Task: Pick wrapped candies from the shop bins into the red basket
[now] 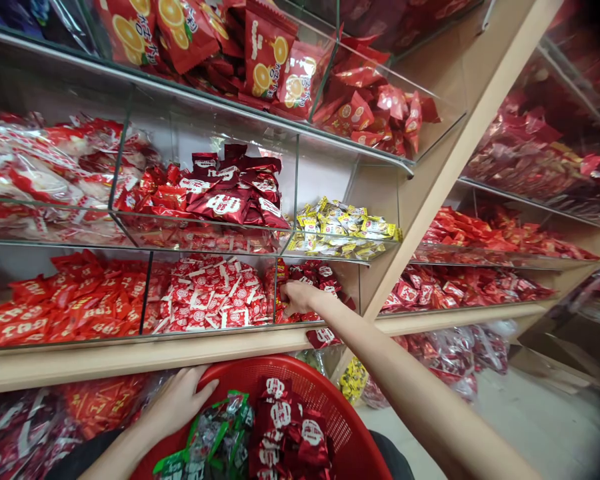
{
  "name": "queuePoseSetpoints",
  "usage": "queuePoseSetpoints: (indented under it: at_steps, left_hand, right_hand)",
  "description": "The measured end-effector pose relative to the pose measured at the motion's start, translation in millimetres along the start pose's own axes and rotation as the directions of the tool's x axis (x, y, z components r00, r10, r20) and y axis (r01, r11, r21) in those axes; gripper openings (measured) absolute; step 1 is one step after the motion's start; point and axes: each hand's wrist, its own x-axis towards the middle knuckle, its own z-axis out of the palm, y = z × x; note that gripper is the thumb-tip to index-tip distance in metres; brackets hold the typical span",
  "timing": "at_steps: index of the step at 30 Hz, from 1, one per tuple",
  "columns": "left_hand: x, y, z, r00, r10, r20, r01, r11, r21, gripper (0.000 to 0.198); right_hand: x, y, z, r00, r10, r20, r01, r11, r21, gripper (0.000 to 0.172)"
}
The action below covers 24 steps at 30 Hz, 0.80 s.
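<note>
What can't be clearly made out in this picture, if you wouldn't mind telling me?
All in the head view:
Right hand: its palm side is turned away, hiding whether it grips anything.
Red basket: near side cut off by the bottom edge; floor covered by green packets and dark red packets.
Blue packets: cut off by the top edge.
Far-right upper packets: lettering lost to blur.

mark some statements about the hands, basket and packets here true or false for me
1. The basket is red. True.
2. The right hand is inside the basket. False: it reaches into the shelf below the small yellow packets.
3. The left hand holds up a green packet. False: it is at the basket's rim.
4. Green packets lie beside dark red packets in the basket. True.
</note>
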Motion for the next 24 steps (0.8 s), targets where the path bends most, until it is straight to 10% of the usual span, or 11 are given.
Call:
queuePoseSetpoints:
  at_steps: [15, 24]
  left_hand:
    - [-1.7, 4.0, -3.6, 0.999, -0.032, 0.033, 0.032, 0.999, 0.011, 0.042]
    - [-2.3, 6.3, -5.7, 1.0, -0.006, 0.031, 0.005, 1.0, 0.018, 0.043]
  right_hand:
    - [-11.6, 33.5, -7.3, 0.989, 0.097, -0.109, -0.056, 0.943, 0.328, 0.019]
    - [6.3, -8.2, 17.9, 0.934, 0.356, 0.023, -0.283, 0.701, 0.654, 0.042]
